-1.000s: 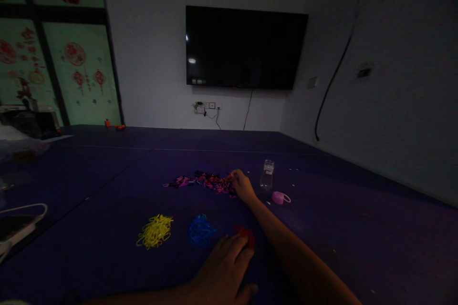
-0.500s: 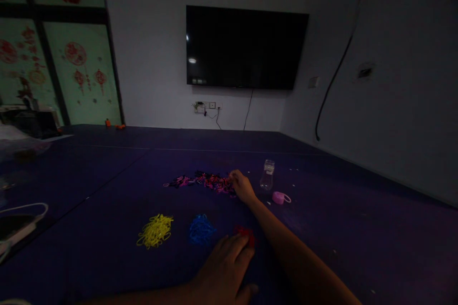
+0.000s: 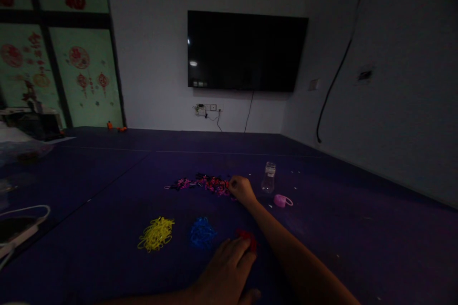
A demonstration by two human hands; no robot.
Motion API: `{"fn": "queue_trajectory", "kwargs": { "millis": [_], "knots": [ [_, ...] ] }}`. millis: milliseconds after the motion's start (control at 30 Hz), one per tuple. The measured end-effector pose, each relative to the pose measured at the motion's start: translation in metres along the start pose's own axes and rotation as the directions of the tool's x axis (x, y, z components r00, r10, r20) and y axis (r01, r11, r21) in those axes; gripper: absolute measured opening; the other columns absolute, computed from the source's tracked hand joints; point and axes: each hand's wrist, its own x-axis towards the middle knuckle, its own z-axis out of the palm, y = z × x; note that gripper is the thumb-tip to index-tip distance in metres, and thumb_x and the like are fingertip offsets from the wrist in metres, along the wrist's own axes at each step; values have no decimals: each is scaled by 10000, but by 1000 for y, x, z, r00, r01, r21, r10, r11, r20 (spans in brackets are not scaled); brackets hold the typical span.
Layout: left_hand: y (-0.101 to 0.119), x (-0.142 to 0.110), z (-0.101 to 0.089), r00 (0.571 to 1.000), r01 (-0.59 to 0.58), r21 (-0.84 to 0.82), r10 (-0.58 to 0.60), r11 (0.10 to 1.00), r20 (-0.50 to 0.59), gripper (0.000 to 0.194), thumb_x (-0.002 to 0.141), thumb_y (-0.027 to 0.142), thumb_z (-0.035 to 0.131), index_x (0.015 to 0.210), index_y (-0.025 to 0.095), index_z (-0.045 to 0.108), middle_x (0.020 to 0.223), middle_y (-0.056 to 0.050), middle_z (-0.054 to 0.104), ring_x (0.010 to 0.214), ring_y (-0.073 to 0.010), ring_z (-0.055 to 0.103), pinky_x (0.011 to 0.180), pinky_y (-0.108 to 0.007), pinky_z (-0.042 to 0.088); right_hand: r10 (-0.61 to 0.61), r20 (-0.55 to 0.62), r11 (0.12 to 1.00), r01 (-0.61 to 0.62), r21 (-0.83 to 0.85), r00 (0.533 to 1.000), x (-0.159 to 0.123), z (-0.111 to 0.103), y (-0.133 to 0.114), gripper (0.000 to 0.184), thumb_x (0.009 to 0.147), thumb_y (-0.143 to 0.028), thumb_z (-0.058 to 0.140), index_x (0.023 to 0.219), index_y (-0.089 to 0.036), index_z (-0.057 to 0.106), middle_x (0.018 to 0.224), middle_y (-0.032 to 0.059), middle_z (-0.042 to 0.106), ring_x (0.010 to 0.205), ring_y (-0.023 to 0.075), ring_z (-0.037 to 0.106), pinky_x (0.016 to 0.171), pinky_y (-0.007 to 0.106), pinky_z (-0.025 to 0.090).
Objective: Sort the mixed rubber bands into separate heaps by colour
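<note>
My right hand (image 3: 242, 189) reaches far out to the right end of a mixed heap of pink and black rubber bands (image 3: 202, 183), its fingers curled into the heap in a pinch. My left hand (image 3: 225, 274) lies flat on the dark blue table near me, fingers spread, its fingertips touching a small red pile of bands (image 3: 247, 238). A blue pile (image 3: 202, 233) and a yellow pile (image 3: 156, 233) sit to the left of the red one.
A small clear bottle (image 3: 268, 177) stands just right of my right hand, with its pink cap (image 3: 281, 200) lying in front. A white cable and tray (image 3: 21, 221) sit at the left table edge. A dark television (image 3: 246, 51) hangs on the far wall.
Both hands stay almost where they were. The view has tilted up slightly, so everything sits a little lower in the picture.
</note>
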Motion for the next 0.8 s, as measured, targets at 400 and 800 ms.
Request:
{"fn": "queue_trajectory", "kwargs": {
  "millis": [400, 800],
  "knots": [
    [-13, 1, 13, 997, -53, 11, 53, 999, -56, 578, 866, 498, 464, 1332, 164, 384, 1419, -128, 336, 1282, -293, 314, 1058, -450, 264, 11, 92, 994, -21, 107, 996, 2, 8, 8, 430, 630, 16, 419, 904, -172, 692, 823, 42, 696, 770, 156, 634, 719, 236, 469],
    [-13, 1, 16, 995, -62, 32, 64, 998, -72, 569, 854, 483, 497, 1305, 145, 415, 1400, -132, 365, 1278, -277, 320, 1062, -432, 260, 51, 208, 998, -55, 14, 977, 4, 10, 13, 377, 685, -30, 478, 927, -204, 710, 897, 34, 715, 836, 167, 653, 767, 235, 468]
  ]
}}
